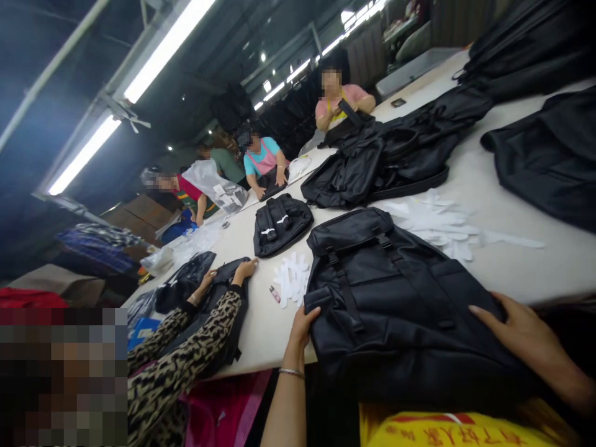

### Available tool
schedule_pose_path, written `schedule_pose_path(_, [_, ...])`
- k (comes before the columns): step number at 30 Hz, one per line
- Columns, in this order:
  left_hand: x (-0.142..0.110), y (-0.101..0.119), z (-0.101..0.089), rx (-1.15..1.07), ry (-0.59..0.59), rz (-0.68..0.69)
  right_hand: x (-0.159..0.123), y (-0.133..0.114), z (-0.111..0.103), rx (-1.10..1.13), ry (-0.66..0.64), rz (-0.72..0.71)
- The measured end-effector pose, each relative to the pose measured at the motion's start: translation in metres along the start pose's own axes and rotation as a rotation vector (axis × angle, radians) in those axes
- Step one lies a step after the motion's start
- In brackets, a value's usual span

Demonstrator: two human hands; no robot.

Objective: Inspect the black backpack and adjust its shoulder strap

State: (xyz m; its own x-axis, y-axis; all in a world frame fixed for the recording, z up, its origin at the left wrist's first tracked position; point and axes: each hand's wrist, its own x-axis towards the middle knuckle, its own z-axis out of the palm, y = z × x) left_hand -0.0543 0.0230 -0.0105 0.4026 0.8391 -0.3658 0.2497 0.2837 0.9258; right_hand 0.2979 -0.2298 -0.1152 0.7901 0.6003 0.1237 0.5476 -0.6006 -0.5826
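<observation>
A black backpack [395,298] is laid flat on the near edge of a pale table [512,261], top flap pointing to 11 o'clock, bottom hanging over the edge toward the wearer. It lies between both hands: left hand [302,328] at its 9 o'clock side, right hand [521,329] at its 3 o'clock side.

Left hand: fingers curled around the pack's side edge near a side pocket, edge gripped, thumb on top. A thin bracelet [291,372] is seen on the wrist. Right hand: held flat and spread, palm down, pressed on the pack's surface; nothing is clasped, fabric only touched.

Pack fabric is smooth, matte w/ slight sheen, prob. synthetic. 2 webbing straps w/ buckles run down from the flap; shape approx. rectangular w/ rounded top.

At 10 o'clock from the pack, just beside it, a fan of white paper tags [292,278] is spread, w/ a small pink item [274,293] next to it. A larger scatter of white tags [437,223] lies at 1 o'clock. A smaller black pack [282,223] sits at 11 o'clock, and a heap of black bags [386,155] beyond at 12. At 9 o'clock a co-worker's hand [244,269] in a leopard-print sleeve [186,354] rests on another black bag [223,292].
</observation>
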Motion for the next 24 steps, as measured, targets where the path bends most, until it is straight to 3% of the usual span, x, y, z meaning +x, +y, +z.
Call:
schedule_pose_path(2, [0.003, 0.022, 0.000, -0.101, -0.045, -0.023, 0.002, -0.014, -0.006, 0.072, -0.041, 0.085])
schedule_pose_path(5, [0.007, 0.075, 0.005, -0.105, 0.015, 0.050, 0.003, -0.038, -0.015, 0.205, -0.010, 0.163])
schedule_pose_path(8, [0.002, 0.150, 0.018, -0.054, 0.096, 0.224, 0.004, -0.069, -0.020, 0.330, 0.063, 0.187])
schedule_pose_path(11, [-0.017, 0.234, 0.035, 0.031, 0.067, 0.361, 0.005, -0.103, -0.016, 0.497, 0.052, 0.154])
schedule_pose_path(13, [-0.033, 0.285, 0.047, 0.112, 0.046, 0.429, 0.003, -0.124, -0.006, 0.645, -0.103, 0.099])
schedule_pose_path(16, [-0.050, 0.341, 0.071, 0.295, 0.016, 0.416, -0.004, -0.153, 0.015, 0.854, -0.574, 0.017])
schedule_pose_path(18, [-0.053, 0.359, 0.092, 0.481, -0.015, 0.337, -0.009, -0.166, 0.027, 0.917, -0.798, 0.004])
schedule_pose_path(19, [-0.051, 0.361, 0.105, 0.603, -0.017, 0.315, -0.010, -0.170, 0.030, 0.930, -0.840, 0.009])
schedule_pose_path(21, [-0.046, 0.353, 0.134, 0.901, 0.003, 0.364, -0.007, -0.168, 0.030, 0.952, -0.839, 0.036])
schedule_pose_path(24, [-0.032, 0.323, 0.182, 1.267, 0.026, 0.590, 0.014, -0.144, 0.019, 1.024, -0.741, 0.090])
